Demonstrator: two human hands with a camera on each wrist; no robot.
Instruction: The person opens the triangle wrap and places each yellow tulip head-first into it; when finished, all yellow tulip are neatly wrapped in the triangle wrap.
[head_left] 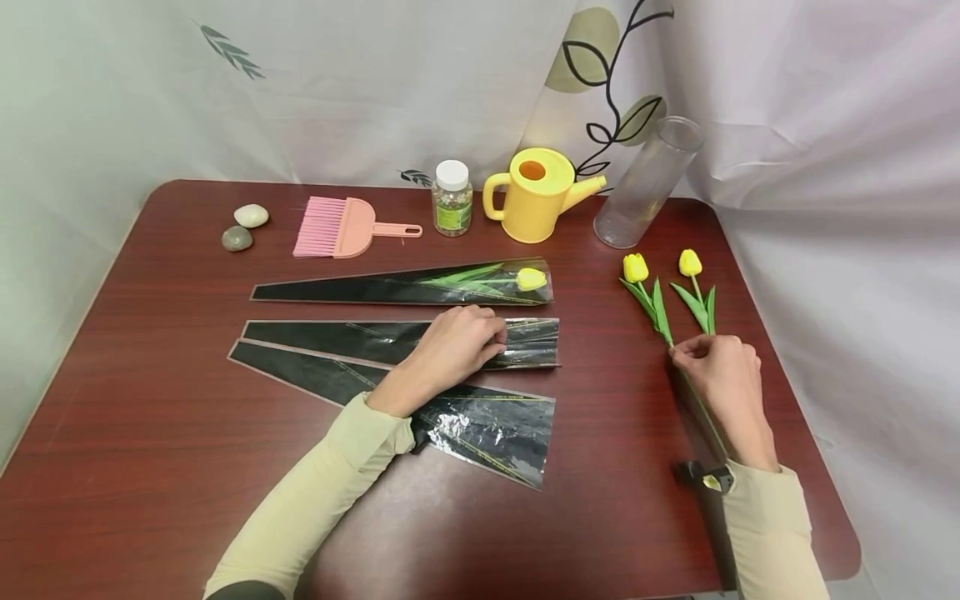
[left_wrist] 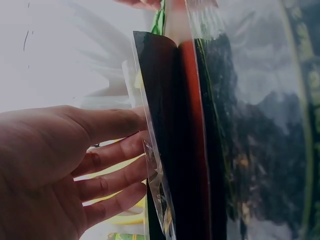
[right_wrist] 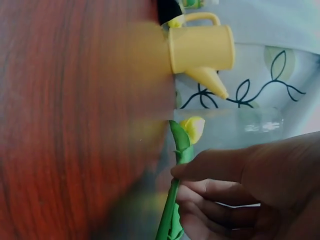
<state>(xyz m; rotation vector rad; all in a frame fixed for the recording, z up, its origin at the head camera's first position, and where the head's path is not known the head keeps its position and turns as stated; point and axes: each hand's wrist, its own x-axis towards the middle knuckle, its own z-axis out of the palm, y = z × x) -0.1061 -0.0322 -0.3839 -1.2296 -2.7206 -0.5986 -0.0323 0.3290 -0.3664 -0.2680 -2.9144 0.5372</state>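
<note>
My left hand [head_left: 463,340] pinches the edge of the middle black-and-clear flower sleeve [head_left: 337,335] near its wide end. In the left wrist view, the thumb and fingers are at the edge of the plastic [left_wrist: 162,130]. At the right side of the table, my right hand [head_left: 722,377] pinches the green stem of a yellow tulip [head_left: 636,268], seen close in the right wrist view as a tulip stem [right_wrist: 170,205]. Beside it lies a second yellow tulip [head_left: 690,263], its lower stem hidden by the hand. Another sleeve [head_left: 504,425] lies under the left forearm.
A third sleeve [head_left: 337,290] holds a tulip [head_left: 531,279]. Along the back stand a clear glass vase [head_left: 637,196], a yellow watering can [head_left: 534,204] and a white-capped jar [head_left: 452,198]. A pink brush [head_left: 352,228] and two stones [head_left: 251,216] lie at the back left.
</note>
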